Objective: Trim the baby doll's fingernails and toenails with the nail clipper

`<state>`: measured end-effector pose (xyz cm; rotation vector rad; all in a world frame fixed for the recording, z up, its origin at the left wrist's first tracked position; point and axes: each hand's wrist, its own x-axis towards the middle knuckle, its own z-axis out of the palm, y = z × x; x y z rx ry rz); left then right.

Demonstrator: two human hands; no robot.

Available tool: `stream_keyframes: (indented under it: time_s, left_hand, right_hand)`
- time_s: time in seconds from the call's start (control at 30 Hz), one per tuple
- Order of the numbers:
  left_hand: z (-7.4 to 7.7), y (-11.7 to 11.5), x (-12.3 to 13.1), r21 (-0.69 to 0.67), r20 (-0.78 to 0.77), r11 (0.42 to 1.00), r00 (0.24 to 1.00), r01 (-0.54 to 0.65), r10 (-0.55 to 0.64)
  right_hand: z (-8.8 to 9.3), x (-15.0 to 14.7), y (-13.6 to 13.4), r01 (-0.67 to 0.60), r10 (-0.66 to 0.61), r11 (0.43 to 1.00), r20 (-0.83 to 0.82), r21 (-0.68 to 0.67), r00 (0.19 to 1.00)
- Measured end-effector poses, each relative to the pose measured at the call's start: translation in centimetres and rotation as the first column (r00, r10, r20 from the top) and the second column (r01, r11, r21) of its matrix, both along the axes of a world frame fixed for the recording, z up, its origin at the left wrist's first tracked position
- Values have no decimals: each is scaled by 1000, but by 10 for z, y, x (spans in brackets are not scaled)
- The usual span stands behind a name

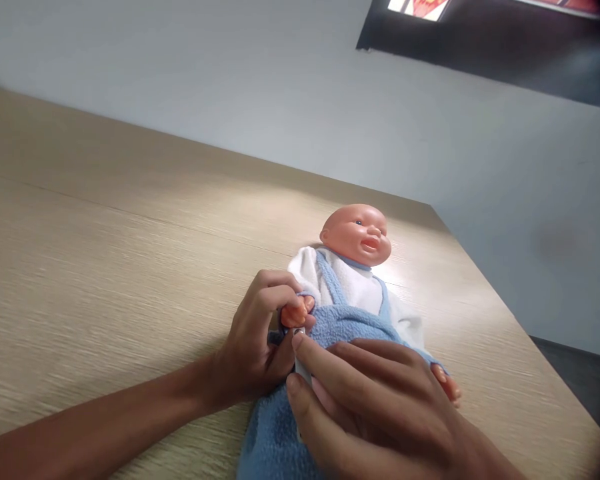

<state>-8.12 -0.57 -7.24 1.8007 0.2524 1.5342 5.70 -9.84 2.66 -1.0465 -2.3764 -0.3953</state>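
Observation:
A baby doll (pixel 347 283) in a white top and blue fleece overalls lies on its back on the table, its head at the far end. My left hand (pixel 253 333) is closed around the doll's hand (pixel 294 313), with the small orange-toned fingers showing between mine. Between the thumb and fingers of my right hand (pixel 380 393) is a small pale nail clipper (pixel 303 363). Its metal tip is right beside the doll's fingers; whether it touches them I cannot tell. My right hand hides much of the clipper and the doll's middle.
The light wood table (pixel 105 247) extends to the left and beyond the doll. Its right edge slants down past the doll's other hand (pixel 447 385). Behind stands a pale wall (pixel 205 80), with a dark-framed opening (pixel 480 53) at upper right.

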Motion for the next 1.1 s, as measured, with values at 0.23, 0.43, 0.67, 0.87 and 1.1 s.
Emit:
stream_keyframes:
  time_s: [0.23, 0.43, 0.67, 0.87, 1.1]
  left_hand:
    - [-2, 2, 1, 22, 12, 1000, 1000, -17, 17]
    - [0, 0, 1, 8, -3, 1000, 1000, -16, 16]
    - [3, 2, -2, 70, -55, 996, 997, -45, 49]
    - [4, 2, -2, 63, -55, 997, 997, -43, 47]
    - [4, 3, -1, 91, -55, 994, 996, -61, 66]
  right_hand:
    - [1, 3, 2, -60, 61, 998, 29, -33, 998]
    - [-4, 3, 3, -52, 53, 998, 28, -23, 998]
    - [0, -2, -5, -4, -2, 992, -54, -125, 999]
    - [8, -5, 0, -20, 9, 993, -89, -116, 996]
    - [0, 4, 2, -74, 79, 992, 47, -101, 996]
